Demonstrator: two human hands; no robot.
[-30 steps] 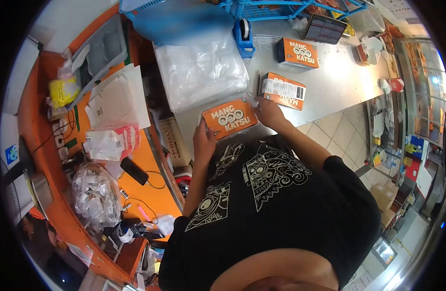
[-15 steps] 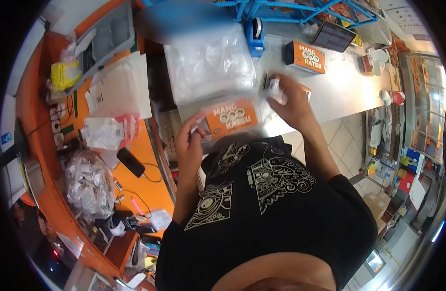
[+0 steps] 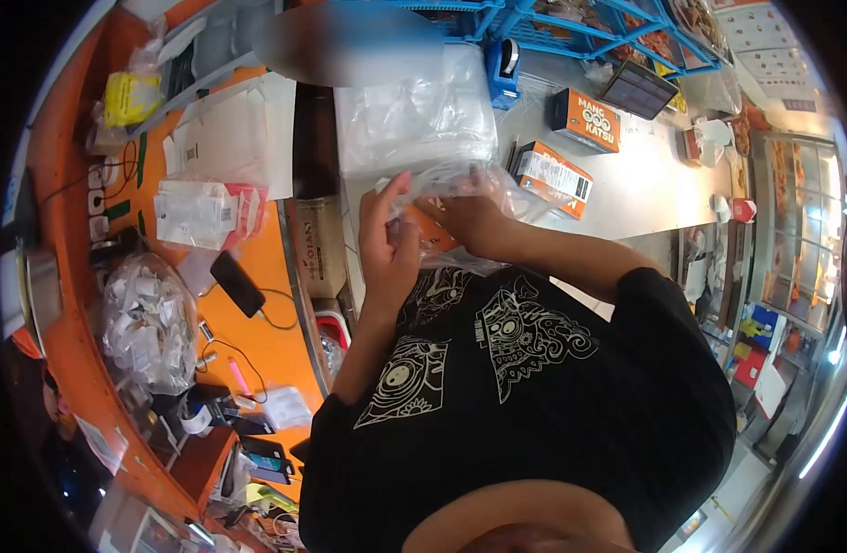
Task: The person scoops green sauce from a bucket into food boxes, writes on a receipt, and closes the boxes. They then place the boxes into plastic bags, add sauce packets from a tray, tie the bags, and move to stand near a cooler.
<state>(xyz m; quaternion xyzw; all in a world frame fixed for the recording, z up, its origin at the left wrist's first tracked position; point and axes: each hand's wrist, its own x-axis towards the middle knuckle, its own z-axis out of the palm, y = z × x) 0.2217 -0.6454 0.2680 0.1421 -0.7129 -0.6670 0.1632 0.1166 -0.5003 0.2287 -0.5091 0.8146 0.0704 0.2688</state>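
A clear plastic bag (image 3: 511,195) with an orange box (image 3: 431,232) inside lies close to my chest. My left hand (image 3: 391,238) grips the bag's left side, its thumb and fingers closing on the plastic. From the right, my right hand (image 3: 471,219) reaches across the box with bent fingers at the bag's upper edge; the fingertips are partly hidden by plastic. To the right of that hand stands another orange box (image 3: 571,192) with a white printed slip on top. A stack of clear plastic bags (image 3: 414,124) lies just beyond both hands.
Farther back are a third orange box (image 3: 589,120), a blue tape dispenser (image 3: 504,74), a dark tablet (image 3: 640,89) and blue baskets (image 3: 571,37). On the orange counter at left lie a phone (image 3: 237,284), papers (image 3: 222,138) and a bag of crumpled slips (image 3: 151,323).
My right hand has moved left from the box beside it to the bagged box. That box, now uncovered, shows its white slip. My left hand has shifted slightly right.
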